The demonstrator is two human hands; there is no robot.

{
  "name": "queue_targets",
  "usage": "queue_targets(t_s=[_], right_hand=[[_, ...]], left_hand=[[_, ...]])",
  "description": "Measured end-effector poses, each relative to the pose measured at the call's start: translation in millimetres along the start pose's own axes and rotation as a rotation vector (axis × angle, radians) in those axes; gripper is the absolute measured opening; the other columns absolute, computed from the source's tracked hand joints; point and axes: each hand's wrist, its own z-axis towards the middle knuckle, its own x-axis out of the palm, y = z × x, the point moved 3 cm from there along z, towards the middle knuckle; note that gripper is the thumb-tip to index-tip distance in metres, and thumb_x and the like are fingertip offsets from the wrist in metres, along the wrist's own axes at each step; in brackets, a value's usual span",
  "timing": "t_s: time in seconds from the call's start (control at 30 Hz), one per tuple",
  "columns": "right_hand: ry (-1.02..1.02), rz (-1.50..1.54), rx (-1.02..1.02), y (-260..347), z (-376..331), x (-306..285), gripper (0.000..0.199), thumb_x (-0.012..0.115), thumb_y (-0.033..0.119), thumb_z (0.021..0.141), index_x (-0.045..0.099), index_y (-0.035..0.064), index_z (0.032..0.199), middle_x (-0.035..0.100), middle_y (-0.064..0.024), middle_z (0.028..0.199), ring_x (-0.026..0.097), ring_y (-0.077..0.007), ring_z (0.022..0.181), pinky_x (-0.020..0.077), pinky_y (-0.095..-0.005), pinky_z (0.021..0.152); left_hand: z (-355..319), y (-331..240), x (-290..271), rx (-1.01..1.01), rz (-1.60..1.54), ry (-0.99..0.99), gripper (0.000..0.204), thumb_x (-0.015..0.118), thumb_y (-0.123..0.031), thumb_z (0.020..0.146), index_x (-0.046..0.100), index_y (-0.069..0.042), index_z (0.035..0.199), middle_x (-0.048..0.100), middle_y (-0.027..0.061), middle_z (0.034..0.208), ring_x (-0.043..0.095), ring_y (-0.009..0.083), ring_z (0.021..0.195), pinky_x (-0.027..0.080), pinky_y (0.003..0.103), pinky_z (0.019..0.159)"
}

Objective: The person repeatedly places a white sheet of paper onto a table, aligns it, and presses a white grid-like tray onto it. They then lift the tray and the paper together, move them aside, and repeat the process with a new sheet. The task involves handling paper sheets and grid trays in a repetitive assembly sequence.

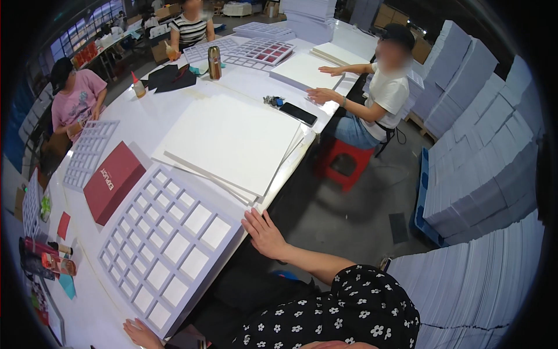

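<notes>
A pale lavender grid tray [165, 232] with many square compartments lies before me on the white table, its near edge beside the table's edge. At its right-hand corner rests my right hand [264, 234], fingers spread and the tips against the tray's side. My left hand [142, 334] is by the opposite near corner, fingers stretched out; whether it touches the tray is hard to tell. Neither hand holds anything. Just beyond the tray are a dark red box [114, 183] and a stack of large white boards [232, 139].
Beside the boards lie a phone [298, 114] and keys [273, 101]. A metal flask [214, 63] and a glue bottle [138, 85] stand farther back. Three people sit around the table, one on a red stool [344, 163]. Tall paper stacks [476, 174] line the right.
</notes>
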Motion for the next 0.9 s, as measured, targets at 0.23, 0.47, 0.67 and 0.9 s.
queue_targets(t_s=[0.23,0.47,0.67,0.9], right_hand=[[-0.014,0.017,0.017,-1,0,2,0.074,0.067,0.011,0.076,0.040,-0.0002,0.145,0.037,-0.0202,0.151,0.028,-0.0384,0.145,0.0234,-0.0560,0.118],[-0.024,0.034,0.014,-1,1,8,0.079,0.071,0.011,0.072,0.040,-0.0001,0.144,0.036,-0.0205,0.152,0.028,-0.0393,0.145,0.0241,-0.0574,0.117],[-0.026,0.059,0.034,0,1,6,0.076,0.067,0.009,0.075,0.039,0.0000,0.145,0.037,-0.0205,0.151,0.029,-0.0388,0.145,0.0238,-0.0565,0.117],[0.002,0.043,0.036,-3,-3,3,0.075,0.066,0.011,0.076,0.039,-0.0002,0.145,0.036,-0.0211,0.152,0.028,-0.0393,0.145,0.0232,-0.0567,0.117]], left_hand=[[0,1,0,-0.006,-0.028,0.016,0.051,0.048,-0.044,0.102,0.052,-0.007,0.137,0.051,0.0168,0.144,0.044,0.0343,0.136,0.040,0.051,0.103],[0,5,1,-0.014,-0.075,-0.015,0.050,0.049,-0.043,0.102,0.053,-0.007,0.136,0.051,0.0175,0.143,0.044,0.0351,0.135,0.039,0.052,0.104],[2,4,0,0.013,-0.106,-0.020,0.047,0.052,-0.039,0.101,0.054,-0.005,0.134,0.052,0.0197,0.141,0.047,0.0361,0.133,0.040,0.051,0.103],[-5,-18,-21,-0.036,-0.115,0.049,0.049,0.052,-0.037,0.101,0.052,-0.002,0.136,0.047,0.0199,0.146,0.043,0.0361,0.136,0.036,0.049,0.107]])
